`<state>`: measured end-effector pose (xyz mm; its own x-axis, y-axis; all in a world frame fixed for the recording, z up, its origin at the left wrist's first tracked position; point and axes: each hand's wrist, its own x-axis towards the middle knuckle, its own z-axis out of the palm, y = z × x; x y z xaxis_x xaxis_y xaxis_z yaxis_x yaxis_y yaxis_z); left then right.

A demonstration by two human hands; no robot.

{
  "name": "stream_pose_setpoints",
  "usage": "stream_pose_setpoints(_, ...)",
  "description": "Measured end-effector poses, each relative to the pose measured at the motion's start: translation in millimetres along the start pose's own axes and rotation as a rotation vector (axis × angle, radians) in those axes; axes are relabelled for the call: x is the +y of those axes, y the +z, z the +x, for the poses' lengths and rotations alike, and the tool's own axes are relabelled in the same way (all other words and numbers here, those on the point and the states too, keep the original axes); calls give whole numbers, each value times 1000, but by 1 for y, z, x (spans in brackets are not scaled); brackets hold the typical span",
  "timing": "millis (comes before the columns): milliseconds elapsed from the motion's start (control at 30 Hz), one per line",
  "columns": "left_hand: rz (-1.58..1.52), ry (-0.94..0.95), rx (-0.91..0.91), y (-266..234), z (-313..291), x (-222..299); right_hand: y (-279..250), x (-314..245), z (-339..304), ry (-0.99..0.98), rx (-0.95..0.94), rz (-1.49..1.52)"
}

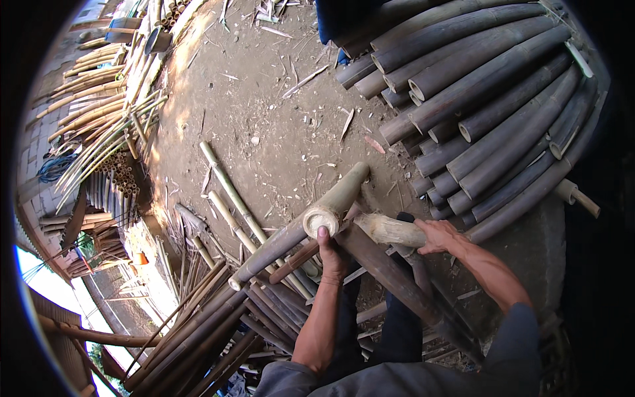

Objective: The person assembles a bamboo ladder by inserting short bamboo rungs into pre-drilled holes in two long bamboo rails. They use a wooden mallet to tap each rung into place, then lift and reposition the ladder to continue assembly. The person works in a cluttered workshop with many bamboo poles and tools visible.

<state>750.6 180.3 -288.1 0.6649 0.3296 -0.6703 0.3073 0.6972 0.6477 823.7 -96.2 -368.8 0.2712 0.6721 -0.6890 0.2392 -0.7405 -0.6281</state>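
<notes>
My left hand (331, 258) is closed on a short bamboo piece (322, 220), its thumb pressed on the pale round end that faces up. Most of the piece behind that end is hidden. To the right, my right hand (439, 237) grips a thick, pale bamboo piece (389, 230) with a rough, frayed left end. The two pieces are close together; whether they touch I cannot tell. Beneath them a greenish-brown bamboo pole (278, 250) runs from lower left to upper right. A thick dark bamboo pole (390, 274) slants from there toward my legs.
Dark bamboo poles (489, 86) are stacked at the upper right. More poles (192, 351) lie in a heap at the lower left. Thinner bamboo (99, 99) and a dark bucket (157, 41) are at the far left. Splinters (305, 81) litter the dirt floor (245, 86).
</notes>
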Motion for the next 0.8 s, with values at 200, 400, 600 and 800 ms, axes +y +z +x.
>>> stream_pose_setpoints(200, 11, -28, -3, -7, -2, -2, 8, -5, 10, -64, 31, -85)
stream_pose_setpoints(400, 57, 12, 34, -16, -1, -6, 10, -9, 8, -195, 74, -49)
stream_pose_setpoints(600, 54, 19, -5, -22, -4, -5, 15, -22, -3, -117, 9, -58)
stream_pose_setpoints(800, 15, 5, 34, -23, 3, -16, -37, 0, -32, 169, 172, 21)
